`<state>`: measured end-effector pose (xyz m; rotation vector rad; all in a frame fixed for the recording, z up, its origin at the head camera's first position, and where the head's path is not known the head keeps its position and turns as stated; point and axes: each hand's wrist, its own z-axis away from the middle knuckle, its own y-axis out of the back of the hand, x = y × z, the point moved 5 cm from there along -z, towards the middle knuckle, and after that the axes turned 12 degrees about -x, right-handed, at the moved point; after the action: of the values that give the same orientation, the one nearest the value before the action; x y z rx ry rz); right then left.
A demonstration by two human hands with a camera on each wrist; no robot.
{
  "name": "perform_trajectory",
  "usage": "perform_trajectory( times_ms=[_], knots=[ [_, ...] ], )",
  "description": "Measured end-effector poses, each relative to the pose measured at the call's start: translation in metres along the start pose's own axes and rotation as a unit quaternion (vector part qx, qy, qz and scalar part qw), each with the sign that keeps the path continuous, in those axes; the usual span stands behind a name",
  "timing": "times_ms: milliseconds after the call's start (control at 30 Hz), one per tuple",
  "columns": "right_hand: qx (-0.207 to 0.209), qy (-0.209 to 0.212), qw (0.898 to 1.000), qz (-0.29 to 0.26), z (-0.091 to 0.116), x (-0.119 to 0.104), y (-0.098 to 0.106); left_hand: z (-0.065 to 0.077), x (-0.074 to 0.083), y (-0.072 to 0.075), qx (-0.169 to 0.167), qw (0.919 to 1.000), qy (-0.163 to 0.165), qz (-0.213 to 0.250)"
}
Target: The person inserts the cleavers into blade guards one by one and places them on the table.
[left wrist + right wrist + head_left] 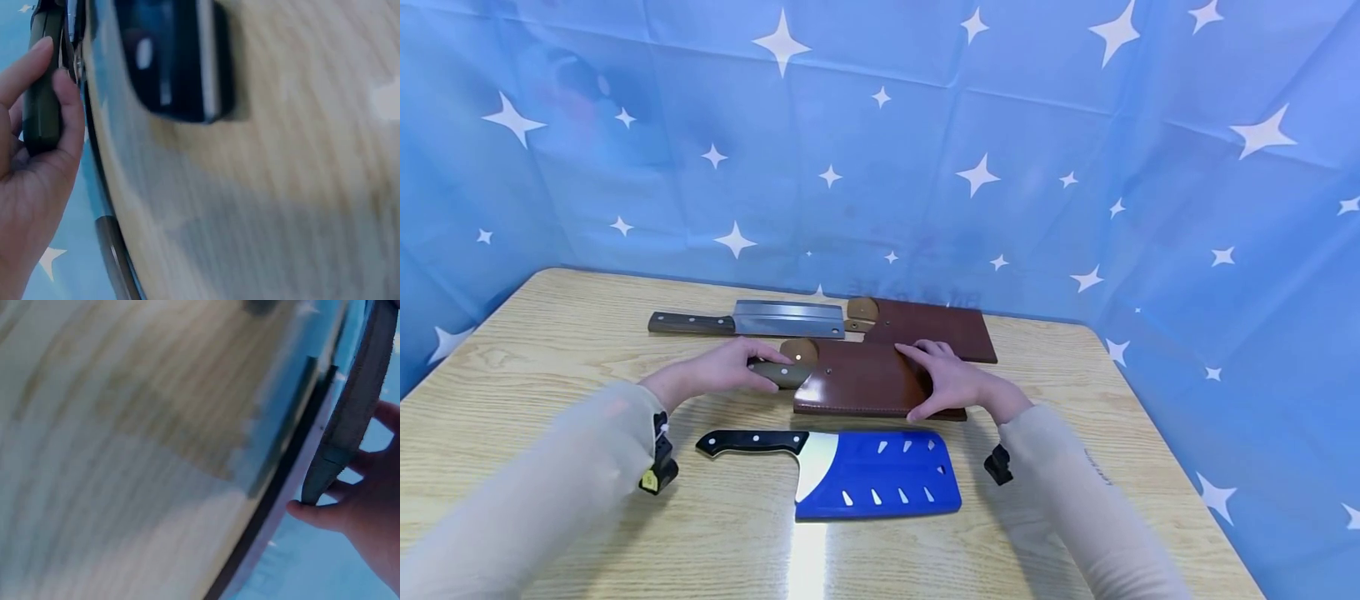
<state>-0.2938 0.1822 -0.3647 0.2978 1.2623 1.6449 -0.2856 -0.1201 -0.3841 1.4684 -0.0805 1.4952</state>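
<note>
My left hand (737, 368) grips the brown wooden handle (781, 374) of a cleaver whose blade is hidden inside a brown leather sheath (857, 379). In the left wrist view, the thumb and fingers wrap that handle (42, 106). At the other end of the sheath, my right hand (953, 382) holds it with thumb and fingers on opposite edges. The right wrist view shows the sheath's narrow edge (353, 406) between thumb and fingers. In front lies a black-handled cleaver (752, 441) with a blue blade cover (880, 475) with white slots.
Behind the hands, a bare-bladed cleaver (788, 318) with a dark wooden handle lies on the wooden table (1045, 367). Another brown leather sheath (932, 327) lies at its right, partly overlapped by the held one in this view. A blue star-patterned cloth (880, 167) hangs behind the table.
</note>
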Motion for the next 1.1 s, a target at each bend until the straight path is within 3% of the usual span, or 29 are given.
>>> perform_trajectory(
  times_ms=[367, 667, 833, 1100],
  knots=[
    [-0.012, -0.019, 0.999, 0.026, -0.007, 0.002, -0.014, -0.005, -0.008, -0.011, 0.011, 0.9997, -0.010, -0.021],
    [-0.003, -0.022, 1.000, -0.006, -0.001, 0.004, -0.011, -0.001, -0.009, -0.009, 0.021, 0.9993, -0.011, -0.027],
    [0.026, -0.042, 0.999, -0.010, 0.006, 0.011, -0.002, 0.010, -0.012, 0.002, 0.040, 0.9992, 0.008, 0.004],
    [0.055, -0.051, 0.997, -0.011, 0.019, 0.020, 0.008, 0.029, -0.016, 0.027, 0.077, 0.9965, 0.032, -0.008]
  ],
)
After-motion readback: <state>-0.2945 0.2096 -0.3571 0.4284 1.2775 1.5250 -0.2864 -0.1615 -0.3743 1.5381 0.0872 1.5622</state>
